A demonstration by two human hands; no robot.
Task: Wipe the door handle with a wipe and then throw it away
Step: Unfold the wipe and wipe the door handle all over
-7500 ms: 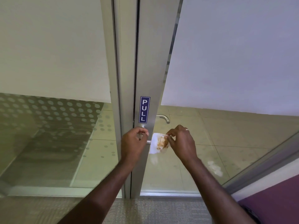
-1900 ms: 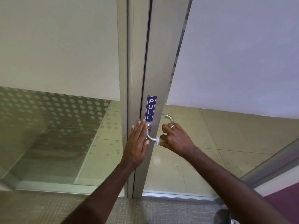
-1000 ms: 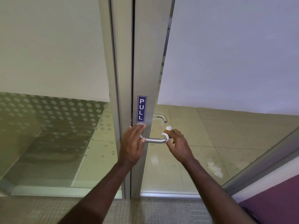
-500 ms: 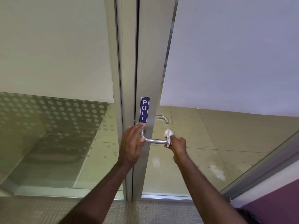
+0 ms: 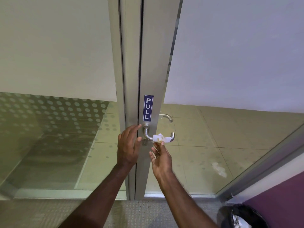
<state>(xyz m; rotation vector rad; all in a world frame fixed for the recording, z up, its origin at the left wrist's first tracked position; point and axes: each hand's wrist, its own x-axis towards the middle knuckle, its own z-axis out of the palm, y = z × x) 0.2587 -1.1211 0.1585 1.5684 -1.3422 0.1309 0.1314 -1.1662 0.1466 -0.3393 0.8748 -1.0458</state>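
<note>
Half a second ago the right hand (image 5: 160,159) was closed over the free end of the door handle (image 5: 148,135) with the wipe bunched inside; it has since slid back along the bar and dropped beneath it, palm turned upward. Its fingertips (image 5: 162,143) pinch the lower edge of the wipe (image 5: 160,139), a small white piece marked with brownish stains, which lies against the horizontal bar of the handle, between the curved neck and the rounded end. The left hand (image 5: 129,145) has come off the handle's base and is open, fingers loosely spread, flat against the seam of the metal door frame (image 5: 153,63) just left of the handle; its thumb tip lies next to the keyhole (image 5: 144,142). Above the handle a blue sign reading PULL (image 5: 148,108) is stuck upright on the frame. A second handle (image 5: 166,116) shows through the glass on the far side. Frosted panels fill the upper glass on both sides, with pale floor tiles visible below. At the lower right corner stands a bin with a black liner (image 5: 238,217), well apart from both hands.
</note>
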